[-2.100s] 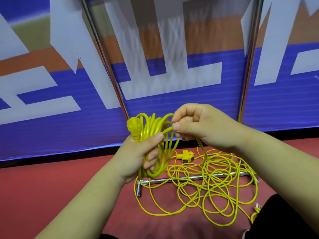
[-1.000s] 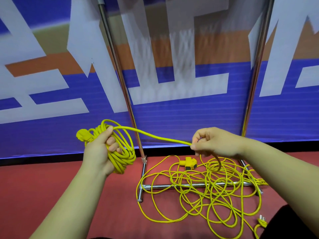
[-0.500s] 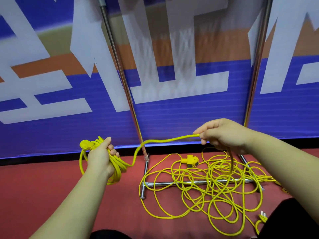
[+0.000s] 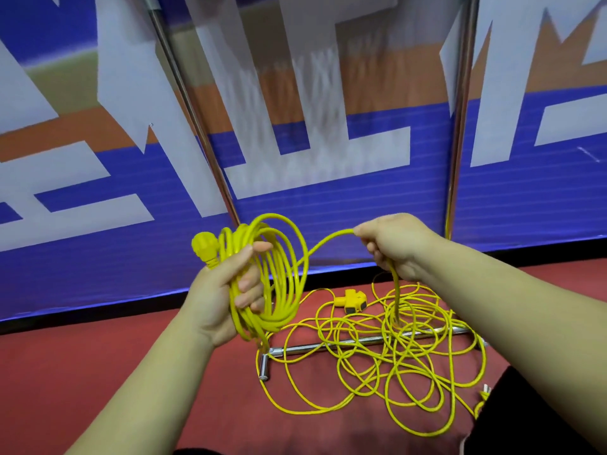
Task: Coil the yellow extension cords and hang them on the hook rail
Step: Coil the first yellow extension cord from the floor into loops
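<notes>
Left grip (image 4: 226, 290) is wrapped tight round the coil (image 4: 282, 274), thumb over the front, fingers curled through the loops. And it is up now! Half a second ago that hand hung low and out to the left; now it is lifted and brought in toward centre. Right grip (image 4: 397, 246) pinches the cord (image 4: 328, 239) between thumb and curled fingers, and it has closed in too, so the stretch that ran long between the hands is now a short arc rising off the coil's top. I read that as the next loop measured out and about to be laid into the left hand.

The coil is in the air, above the floor (image 4: 98, 372) and left of centre. It is an oval with its long axis running up and down, leaning a little left at the top. The plug (image 4: 204, 247) sits at its upper left, head pointing up and left.

From the right grip the cord drops straight into the pile (image 4: 404, 353), which sprawls over the rack foot (image 4: 328, 346), with a socket block (image 4: 351, 298) at the far edge. Plenty left to wind, and no hook rail in view yet.
</notes>
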`<state>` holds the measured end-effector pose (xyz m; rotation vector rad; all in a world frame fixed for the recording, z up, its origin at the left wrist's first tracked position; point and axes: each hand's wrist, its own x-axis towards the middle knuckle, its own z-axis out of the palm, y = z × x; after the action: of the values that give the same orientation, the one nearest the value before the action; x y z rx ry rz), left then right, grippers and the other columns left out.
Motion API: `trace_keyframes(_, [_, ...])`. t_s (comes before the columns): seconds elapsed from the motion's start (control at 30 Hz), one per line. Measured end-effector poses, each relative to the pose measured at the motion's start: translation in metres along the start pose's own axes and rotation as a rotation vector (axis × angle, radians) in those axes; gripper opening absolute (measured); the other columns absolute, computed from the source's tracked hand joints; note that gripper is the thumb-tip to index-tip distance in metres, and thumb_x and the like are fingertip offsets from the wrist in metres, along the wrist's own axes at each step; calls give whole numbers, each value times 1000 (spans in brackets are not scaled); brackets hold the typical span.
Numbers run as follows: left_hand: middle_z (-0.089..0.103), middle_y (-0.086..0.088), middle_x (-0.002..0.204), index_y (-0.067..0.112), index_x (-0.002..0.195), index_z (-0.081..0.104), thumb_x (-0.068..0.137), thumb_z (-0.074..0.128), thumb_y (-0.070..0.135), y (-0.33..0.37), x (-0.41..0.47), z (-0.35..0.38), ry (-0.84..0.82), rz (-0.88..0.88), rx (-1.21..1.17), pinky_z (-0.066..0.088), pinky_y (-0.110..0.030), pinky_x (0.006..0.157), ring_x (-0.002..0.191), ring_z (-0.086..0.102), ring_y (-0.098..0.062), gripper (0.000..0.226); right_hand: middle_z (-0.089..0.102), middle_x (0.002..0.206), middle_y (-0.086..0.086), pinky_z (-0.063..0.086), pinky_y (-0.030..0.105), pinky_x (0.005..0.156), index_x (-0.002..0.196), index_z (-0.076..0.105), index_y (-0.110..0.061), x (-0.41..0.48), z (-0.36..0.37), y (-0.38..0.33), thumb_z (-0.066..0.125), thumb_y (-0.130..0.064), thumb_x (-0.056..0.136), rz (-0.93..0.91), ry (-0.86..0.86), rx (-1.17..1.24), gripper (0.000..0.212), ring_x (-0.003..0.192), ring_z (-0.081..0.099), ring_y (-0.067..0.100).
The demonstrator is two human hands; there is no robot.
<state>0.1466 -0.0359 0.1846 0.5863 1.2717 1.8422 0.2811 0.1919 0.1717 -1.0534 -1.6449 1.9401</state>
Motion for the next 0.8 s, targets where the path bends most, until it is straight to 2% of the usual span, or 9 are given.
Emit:
trace_keyframes(0.1, [35, 1, 52, 9, 108, 71, 67, 87, 48, -11, 5, 5, -116, -82, 45, 38, -22, 41, 33, 33, -8, 60, 50, 61, 5, 33, 22, 46, 72, 62, -10, -5, 2, -10, 65, -17, 90, -117, 54, 71, 20, 49, 40, 12])
trace_keyframes(0.2, [36, -1, 52, 8, 107, 71, 61, 88, 57, -18, 9, 6, -156, -128, 53, 39, -23, 42, 33, 35, -9, 69, 55, 65, 3, 33, 23, 48, 77, 67, -10, -11, 3, -18, 68, -20, 91, -191, 81, 145, 16, 52, 43, 11])
trace_keyframes(0.27, [37, -2, 52, 9, 108, 72, 69, 81, 62, -22, 11, 8, -175, -158, 45, 40, -25, 43, 33, 35, -10, 67, 59, 68, 1, 34, 22, 48, 83, 70, -13, -16, 4, -22, 69, -21, 92, -237, 83, 197, 12, 53, 46, 9])
trace_keyframes(0.33, [37, -3, 54, 7, 108, 70, 83, 61, 65, -25, 13, 11, -166, -186, 48, 40, -26, 43, 34, 35, -12, 64, 60, 70, 0, 36, 22, 48, 86, 70, -15, -21, 5, -27, 68, -21, 92, -272, 76, 218, 9, 55, 47, 9])
trace_keyframes(0.4, [36, -5, 56, 4, 108, 68, 87, 44, 65, -28, 13, 14, -116, -224, 68, 39, -26, 44, 34, 34, -13, 69, 60, 71, 0, 36, 22, 48, 87, 71, -15, -25, 7, -31, 67, -21, 93, -299, 63, 236, 9, 54, 47, 7])
trace_keyframes(0.6, [38, -6, 58, 3, 113, 67, 81, 37, 81, -38, 18, 18, -36, -282, 93, 38, -29, 51, 39, 35, -16, 89, 61, 70, -1, 36, 20, 47, 93, 72, -12, -31, 15, -35, 68, -21, 93, -315, -42, 238, 10, 52, 47, 5])
trace_keyframes(0.73, [39, -8, 62, 2, 113, 66, 74, 35, 90, -40, 20, 25, -18, -286, 31, 38, -31, 54, 43, 36, -19, 101, 66, 70, -2, 41, 19, 50, 97, 75, -9, -43, 22, -33, 65, -17, 94, -351, -241, 62, 13, 52, 50, 5])
trace_keyframes(0.8, [40, -9, 66, 5, 104, 67, 74, 33, 91, -41, 21, 27, -16, -269, 3, 38, -32, 55, 45, 37, -20, 97, 68, 73, 0, 43, 18, 52, 101, 74, -6, -52, 24, -31, 61, -12, 94, -357, -348, -63, 16, 52, 53, 5])
